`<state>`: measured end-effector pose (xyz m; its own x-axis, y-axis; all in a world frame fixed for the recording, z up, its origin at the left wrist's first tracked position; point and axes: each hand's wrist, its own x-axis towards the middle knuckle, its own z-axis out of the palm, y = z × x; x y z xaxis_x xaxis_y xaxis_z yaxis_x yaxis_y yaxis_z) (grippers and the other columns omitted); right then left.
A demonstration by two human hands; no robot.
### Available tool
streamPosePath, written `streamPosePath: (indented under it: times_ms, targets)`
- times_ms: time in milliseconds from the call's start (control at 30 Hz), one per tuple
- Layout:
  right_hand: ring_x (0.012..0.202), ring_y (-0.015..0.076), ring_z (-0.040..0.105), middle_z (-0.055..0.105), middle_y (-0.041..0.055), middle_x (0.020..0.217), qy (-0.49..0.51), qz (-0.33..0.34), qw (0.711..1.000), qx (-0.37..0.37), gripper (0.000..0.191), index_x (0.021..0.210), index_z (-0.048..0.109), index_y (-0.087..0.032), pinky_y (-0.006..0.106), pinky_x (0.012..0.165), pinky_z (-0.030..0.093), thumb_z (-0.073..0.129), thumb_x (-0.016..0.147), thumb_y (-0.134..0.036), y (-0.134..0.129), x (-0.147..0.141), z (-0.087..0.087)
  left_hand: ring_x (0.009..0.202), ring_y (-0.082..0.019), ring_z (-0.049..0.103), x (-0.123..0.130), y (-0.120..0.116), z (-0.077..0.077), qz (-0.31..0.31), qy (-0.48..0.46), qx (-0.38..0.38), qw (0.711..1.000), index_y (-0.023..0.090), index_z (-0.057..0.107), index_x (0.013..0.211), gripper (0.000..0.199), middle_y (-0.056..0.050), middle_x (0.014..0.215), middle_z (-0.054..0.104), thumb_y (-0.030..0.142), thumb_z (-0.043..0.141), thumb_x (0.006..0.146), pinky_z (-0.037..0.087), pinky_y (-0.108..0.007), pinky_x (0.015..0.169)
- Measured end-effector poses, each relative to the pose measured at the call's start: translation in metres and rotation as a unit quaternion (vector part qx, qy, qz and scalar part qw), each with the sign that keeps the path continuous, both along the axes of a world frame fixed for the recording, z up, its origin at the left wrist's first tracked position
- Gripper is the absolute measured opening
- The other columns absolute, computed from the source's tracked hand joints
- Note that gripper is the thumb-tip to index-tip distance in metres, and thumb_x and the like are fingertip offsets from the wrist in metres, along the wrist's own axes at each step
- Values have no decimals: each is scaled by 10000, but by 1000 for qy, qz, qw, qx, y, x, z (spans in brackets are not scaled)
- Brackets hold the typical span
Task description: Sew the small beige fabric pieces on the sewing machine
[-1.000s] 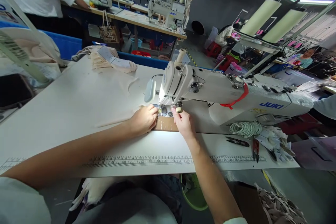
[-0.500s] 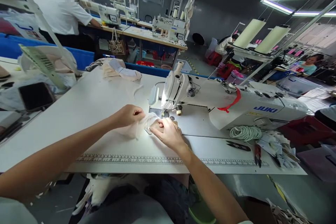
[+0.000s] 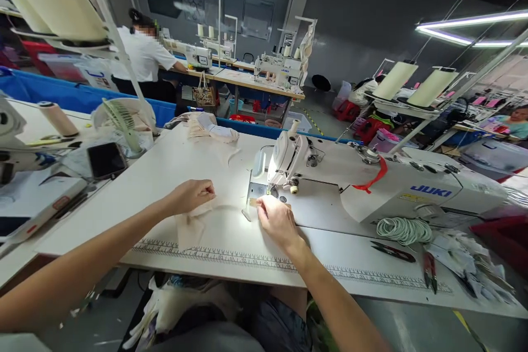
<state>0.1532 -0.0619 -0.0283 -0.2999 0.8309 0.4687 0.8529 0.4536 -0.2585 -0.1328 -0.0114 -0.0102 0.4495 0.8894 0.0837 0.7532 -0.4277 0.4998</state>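
My left hand (image 3: 193, 196) is closed in a pinch on a piece of thin, pale beige fabric (image 3: 192, 228), which droops onto the white table below the hand. My right hand (image 3: 277, 221) rests by the needle area of a white JUKI sewing machine (image 3: 284, 162). Its fingers are bent down against the bed beside the lit metal needle plate (image 3: 256, 191); whatever sits under the fingertips is hidden. A small tan edge shows around them. Between the hands, a small clear-and-metal piece (image 3: 246, 214) lies at the plate's front left corner.
Stacked beige fabric pieces (image 3: 210, 127) lie at the table's back. A phone (image 3: 106, 159) and a green fan (image 3: 121, 124) stand left. On the right are coiled pale cord (image 3: 404, 230), thread snips (image 3: 429, 270) and fabric scraps (image 3: 470, 253). A printed ruler (image 3: 231, 257) runs along the front edge.
The view has swung left. My left hand has drawn the fabric leftward, away from the needle area and from my right hand. My right hand stays by the needle plate.
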Motion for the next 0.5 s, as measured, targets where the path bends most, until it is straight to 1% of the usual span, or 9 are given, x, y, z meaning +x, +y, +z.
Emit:
streamPosePath:
  times_ms: [33,100,167,200,233,300,367,433,500]
  targets:
    - [787,216,613,666,54,842,-18,-2,1000,10,154,839,620,-185,318,693,450,514,902,-92,0,2,-2,616,-194,574,-1,5,-2,-7,43,39,998,195,608,816,303,-26,698,632,421,437,923,409,-271,556]
    - [800,246,583,646,79,855,-45,-15,998,27,152,836,624,-176,347,689,429,517,915,-104,0,7,-6,831,-245,641,1,19,-3,-11,75,93,993,190,614,872,225,-73,908,690,347,458,908,481,-305,655]
    - [814,260,568,636,87,875,-55,-31,997,42,154,869,634,-173,361,694,425,506,942,-129,0,12,-10,1062,-290,614,6,39,0,-14,82,130,988,176,620,1024,218,-124,1127,665,274,466,906,520,-352,774]
    - [828,262,568,637,86,887,-52,-38,997,49,160,891,639,-175,364,704,432,497,956,-141,0,15,-11,1142,-296,585,10,51,1,-18,88,146,985,173,613,1096,251,-136,1210,637,230,465,902,523,-366,825]
    - [843,262,571,642,83,897,-46,-44,997,54,168,911,643,-176,366,720,441,487,966,-145,0,19,-11,1182,-289,569,13,64,2,-25,93,157,983,181,609,1136,282,-131,1261,617,188,464,895,521,-366,858]
    - [869,255,586,658,75,918,-26,-51,996,61,177,955,649,-176,366,758,460,478,974,-137,0,26,-10,1160,-253,588,19,89,3,-48,102,165,980,203,633,1101,274,-94,1243,632,147,478,883,517,-331,868]
    - [888,246,607,678,69,939,-6,-53,997,63,175,1000,650,-173,358,786,473,486,969,-123,-1,34,-8,1059,-224,621,26,109,1,-67,101,167,979,192,657,970,196,-80,1106,673,151,488,879,515,-295,832]
    - [884,238,625,688,60,934,8,-51,997,60,166,1001,648,-173,346,778,479,497,961,-118,-4,41,-5,953,-221,626,30,121,-3,-70,86,174,979,168,636,824,160,-95,955,676,172,483,873,512,-294,795]
    - [867,227,633,687,50,906,19,-46,997,56,166,980,648,-176,335,766,479,490,967,-124,-12,48,-2,906,-228,614,29,124,-5,-59,55,182,980,165,591,742,162,-106,882,661,200,485,860,506,-308,781]
